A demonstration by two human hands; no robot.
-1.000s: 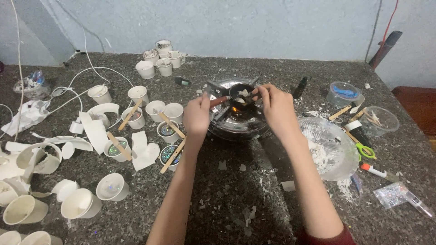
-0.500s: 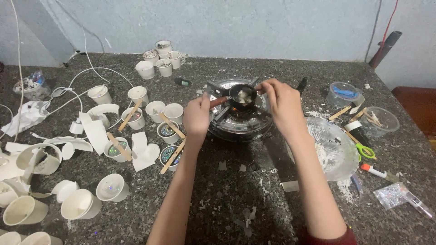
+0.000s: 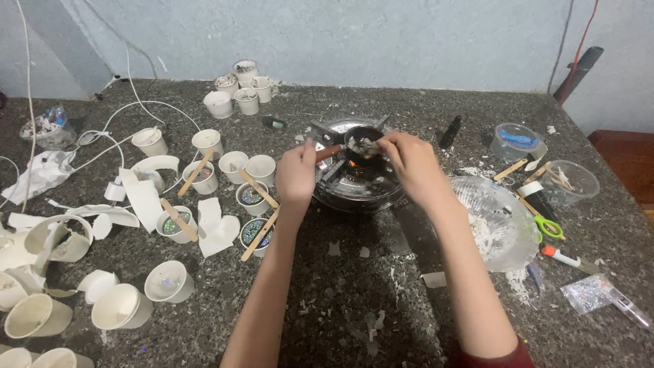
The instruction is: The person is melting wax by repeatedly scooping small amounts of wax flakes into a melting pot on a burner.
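At the far middle of the dark speckled surface [image 3: 354,286], a small black melting pan [image 3: 361,144] sits over a round metal burner [image 3: 355,178], with pale wax pieces inside it. The left hand [image 3: 296,174] has its grip closed around the pan's reddish handle [image 3: 330,151], holding the pan level above the burner. The right hand [image 3: 409,163] reaches in from the right, fingertips pinched narrow at the pan's rim on a bit of wax or a thin stick (too small to tell which).

Half a second ago the right hand stood higher and farther back, above the pan's right edge; now it has dropped lower and nearer, its fingers right at the pan's contents. The left hand and the pan have hardly shifted. The small flame seen under the pan a second ago is hidden now.

To the left stand small white cups [image 3: 253,197] with glitter, wooden sticks [image 3: 259,235] laid across them. To the right lies a clear plastic bowl [image 3: 497,221] of wax shavings, with green-handled scissors [image 3: 548,226] just beside it.
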